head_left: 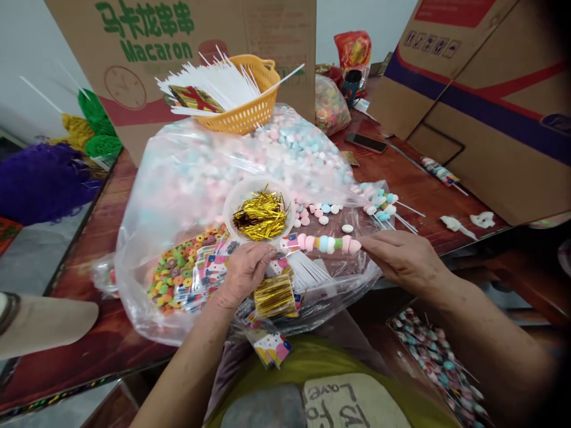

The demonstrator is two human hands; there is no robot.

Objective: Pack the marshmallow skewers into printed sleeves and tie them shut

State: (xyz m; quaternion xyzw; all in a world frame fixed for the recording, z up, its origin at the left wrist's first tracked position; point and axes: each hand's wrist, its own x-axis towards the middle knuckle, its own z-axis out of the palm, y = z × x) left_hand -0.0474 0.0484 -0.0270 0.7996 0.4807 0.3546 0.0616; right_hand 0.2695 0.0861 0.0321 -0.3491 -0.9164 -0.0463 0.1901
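Note:
A candy skewer (330, 244) of pink, blue, white and green pieces lies level between my two hands, with a printed wrapper part at its left end. My left hand (244, 272) is closed in a pinch at that left end; the stick itself is hidden by the fingers. At the pink tip, my right hand (401, 260) has its thumb and fingers pressed together on the end. Just behind sits a white bowl (229, 205) of gold twist ties (261, 217). Below the skewer lie white sticks (307, 268), a bundle of gold ties (274, 295) and printed bags (272, 346).
A large clear plastic bag (147, 196) of pastel candies spreads over the table, with ring-shaped candies (178, 267) at left. An orange basket (241, 122) of sticks rests on it. Finished skewers (386, 205) lie at right, near a phone (366, 142). Cardboard boxes (486, 113) stand behind.

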